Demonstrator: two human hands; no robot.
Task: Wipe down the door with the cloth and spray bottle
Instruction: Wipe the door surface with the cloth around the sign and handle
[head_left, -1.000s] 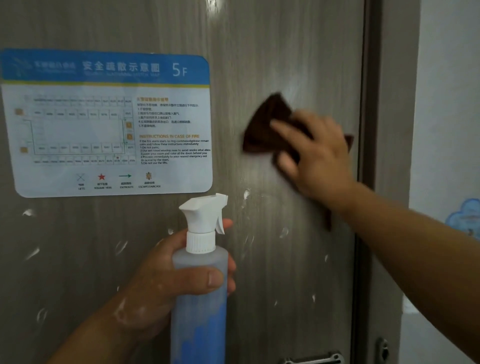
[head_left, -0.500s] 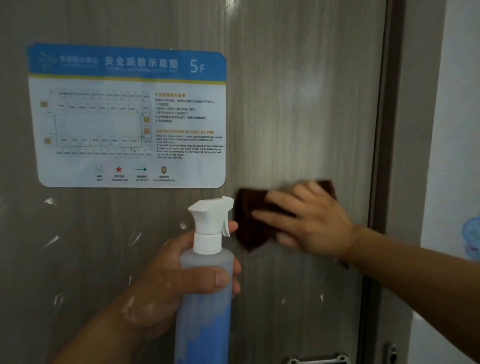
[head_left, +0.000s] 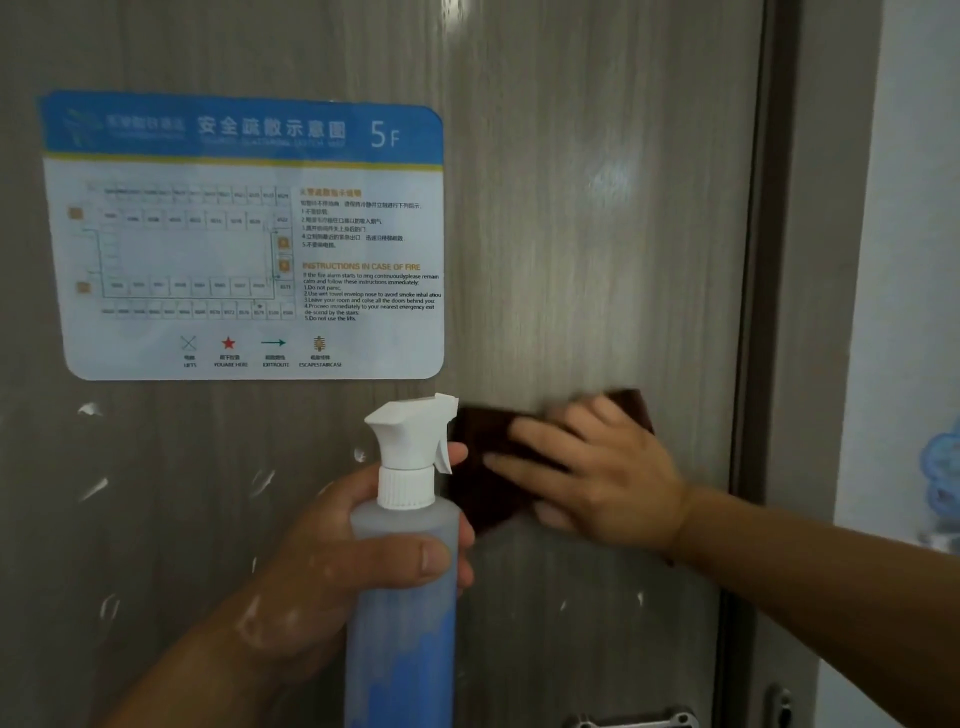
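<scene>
The grey wood-grain door (head_left: 597, 208) fills the head view. My right hand (head_left: 602, 478) presses a dark brown cloth (head_left: 483, 467) flat against the door with straight fingers, just below and right of the evacuation sign. My left hand (head_left: 337, 566) grips a translucent spray bottle (head_left: 402, 597) with blue liquid and a white trigger head, upright in front of the door, its nozzle pointing right toward the cloth. Part of the cloth is hidden behind the bottle head and my right hand.
A blue and white evacuation plan sign (head_left: 244, 234) is stuck on the door's upper left. White foam spots (head_left: 93, 488) dot the lower door. The door frame (head_left: 810, 312) and a pale wall (head_left: 914, 260) lie to the right. A metal handle plate (head_left: 634, 719) shows at the bottom.
My right hand swept the cloth down the door from beside the sign to just below it, then a little to the right. The bottle stayed about in place.
</scene>
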